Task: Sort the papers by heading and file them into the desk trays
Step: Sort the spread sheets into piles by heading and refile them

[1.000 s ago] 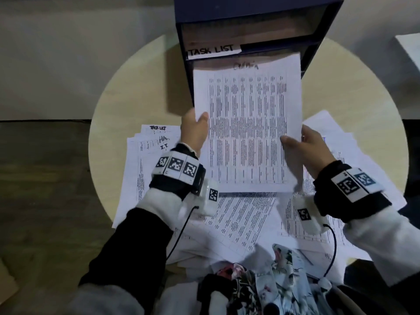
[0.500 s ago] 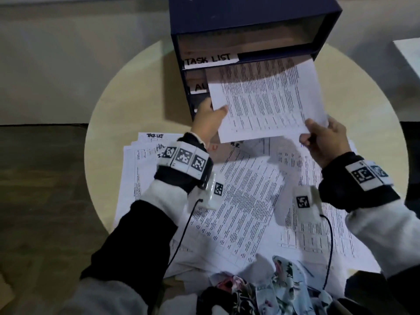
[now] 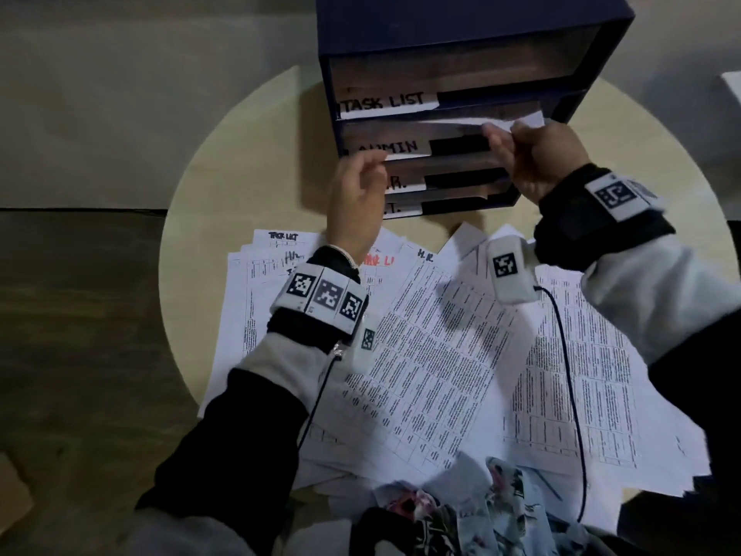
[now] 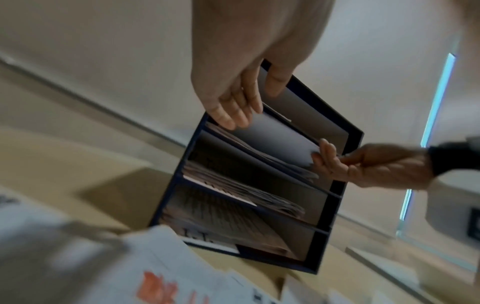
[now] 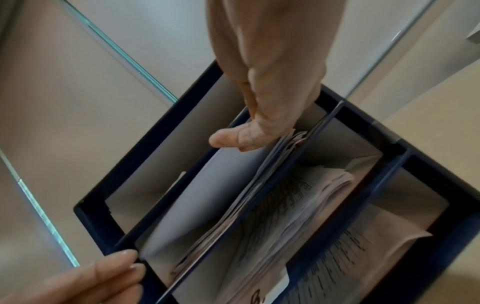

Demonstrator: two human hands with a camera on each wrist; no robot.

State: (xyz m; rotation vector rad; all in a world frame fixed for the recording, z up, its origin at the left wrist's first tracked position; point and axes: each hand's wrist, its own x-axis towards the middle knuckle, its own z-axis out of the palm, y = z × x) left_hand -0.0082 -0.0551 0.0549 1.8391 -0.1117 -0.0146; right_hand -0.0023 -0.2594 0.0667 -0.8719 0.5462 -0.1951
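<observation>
A dark blue tray unit [image 3: 473, 38] stands at the back of the round table, its slots labelled TASK LIST, ADMIN, H.R. and I.T. A white sheet [image 3: 509, 121] lies almost fully inside the ADMIN slot, seen there in the left wrist view as sheet [image 4: 272, 139] and in the right wrist view as sheet [image 5: 207, 195]. My right hand [image 3: 505, 134] pinches its near right corner, thumb on top [image 5: 228, 137]. My left hand [image 3: 369, 162] is at the slot's left front, and its straight fingers [image 4: 233, 113] touch the sheet's left edge.
A loose spread of printed papers [image 3: 441, 355] with handwritten headings such as TASK LIST and H.R. covers the near half of the wooden table [image 3: 240, 154]. The lower slots hold stacked papers [image 4: 246, 197]. Floral cloth [image 3: 481, 511] lies at the near edge.
The sheet was held upright before the trays, then tilted flat and slid into the ADMIN slot. Both hands moved forward to the tray front. The left hand's grip on it has loosened.
</observation>
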